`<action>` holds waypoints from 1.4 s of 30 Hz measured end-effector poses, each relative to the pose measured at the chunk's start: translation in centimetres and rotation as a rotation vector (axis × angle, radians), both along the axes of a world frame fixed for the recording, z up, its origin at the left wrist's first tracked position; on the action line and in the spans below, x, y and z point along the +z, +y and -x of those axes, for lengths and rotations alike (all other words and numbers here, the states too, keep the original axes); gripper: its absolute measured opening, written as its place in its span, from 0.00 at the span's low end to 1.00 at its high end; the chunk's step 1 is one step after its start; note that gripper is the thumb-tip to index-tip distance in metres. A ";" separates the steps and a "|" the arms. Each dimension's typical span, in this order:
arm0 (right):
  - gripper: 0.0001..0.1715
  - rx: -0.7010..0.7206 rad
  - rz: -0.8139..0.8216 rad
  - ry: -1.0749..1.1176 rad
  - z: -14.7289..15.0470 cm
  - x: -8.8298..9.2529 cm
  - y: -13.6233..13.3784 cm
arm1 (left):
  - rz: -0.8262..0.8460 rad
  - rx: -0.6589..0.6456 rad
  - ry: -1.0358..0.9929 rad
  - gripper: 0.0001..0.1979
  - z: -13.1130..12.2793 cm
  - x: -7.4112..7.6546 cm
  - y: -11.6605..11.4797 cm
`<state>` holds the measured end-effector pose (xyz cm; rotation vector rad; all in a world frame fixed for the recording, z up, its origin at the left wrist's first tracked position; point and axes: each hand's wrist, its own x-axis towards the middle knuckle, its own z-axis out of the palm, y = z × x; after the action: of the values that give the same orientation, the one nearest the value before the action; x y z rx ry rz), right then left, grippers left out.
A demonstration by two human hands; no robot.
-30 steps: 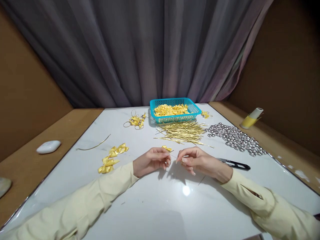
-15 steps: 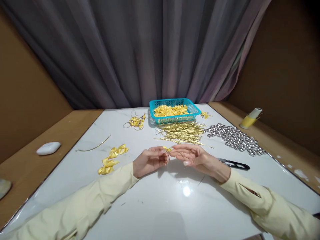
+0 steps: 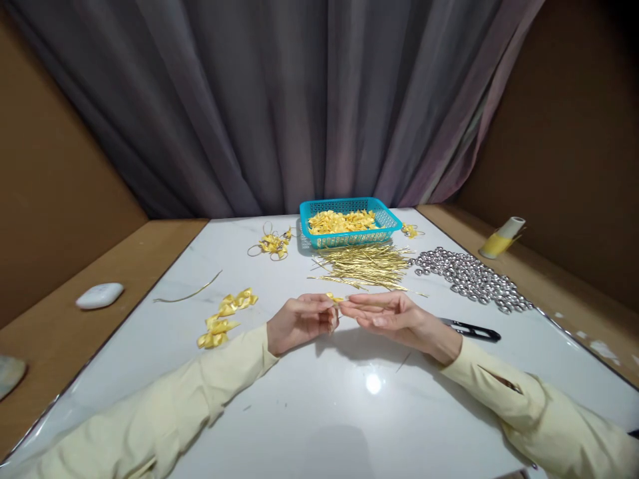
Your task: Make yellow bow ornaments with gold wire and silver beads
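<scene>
My left hand [image 3: 299,322] is pinched shut on a small yellow ribbon bow [image 3: 333,297] just above the white table [image 3: 319,399]. My right hand [image 3: 394,315] meets it from the right, palm turned up, fingers extended toward the bow and touching it at the fingertips. A thin gold wire seems to run between the two hands, but it is too fine to make out clearly. Both arms wear pale yellow sleeves.
Behind the hands lie a heap of gold wire ties [image 3: 367,263], a teal basket [image 3: 387,216] of yellow bows, silver beads [image 3: 469,278], and black snips [image 3: 472,329]. Finished bows [image 3: 224,316], a loose gold strip [image 3: 187,293], looped bows [image 3: 272,244], a white case [image 3: 98,295] and a yellow cup [image 3: 500,238] lie around.
My right hand went from a downward pinch to palm-up, fingers stretched against the bow. My left hand kept its pinch and barely moved.
</scene>
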<state>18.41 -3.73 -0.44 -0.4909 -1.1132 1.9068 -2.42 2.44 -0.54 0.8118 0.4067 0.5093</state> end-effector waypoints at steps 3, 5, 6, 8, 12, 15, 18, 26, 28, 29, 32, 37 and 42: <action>0.12 0.002 -0.009 -0.126 0.0 -0.6 0.2 | -0.023 -0.042 0.031 0.04 0.0 0.1 -0.1; 0.06 0.020 -0.047 -0.189 0.1 -0.7 0.2 | -0.046 -0.084 0.058 0.05 -0.1 0.3 -0.3; 0.05 0.036 -0.067 -0.214 0.1 -0.6 0.2 | -0.059 -0.108 0.074 0.05 -0.1 0.4 -0.5; 0.08 0.074 -0.100 -0.265 0.1 -0.5 0.2 | -0.089 -0.151 0.107 0.05 -0.1 0.6 -0.7; 0.11 0.098 -0.107 -0.318 -0.1 -0.4 0.2 | -0.157 -0.214 0.168 0.06 -0.1 0.6 -0.9; 0.09 0.111 -0.070 -0.348 -0.1 -0.5 0.2 | -0.207 -0.247 0.203 0.06 0.0 0.6 -1.0; 0.09 0.098 -0.073 -0.386 0.0 -0.3 0.1 | -0.325 -0.277 0.268 0.06 0.0 0.6 -1.0; 0.12 0.130 -0.085 -0.451 0.1 0.4 0.0 | -0.488 -0.273 0.389 0.07 -0.1 0.8 -1.2; 0.13 0.137 -0.086 -0.501 0.1 0.4 0.0 | -0.505 -0.279 0.409 0.07 -0.1 0.7 -1.2; 0.13 0.141 -0.088 -0.521 0.1 0.4 -0.1 | -0.517 -0.289 0.414 0.07 -0.1 0.7 -1.3; 0.13 0.155 -0.105 -0.559 0.1 0.3 -0.1 | -0.551 -0.331 0.416 0.08 -0.1 0.6 -1.4; 0.13 0.146 -0.159 -0.626 0.0 0.0 -0.2 | -0.593 -0.357 0.436 0.10 -0.2 0.4 -1.5; 0.13 0.123 -0.191 -0.673 0.0 0.1 -0.2 | -0.640 -0.352 0.445 0.11 -0.2 0.3 -1.4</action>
<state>18.41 -3.94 -0.36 -1.0173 -1.7685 1.7499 -2.23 1.00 -0.26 1.5961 0.5019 0.1126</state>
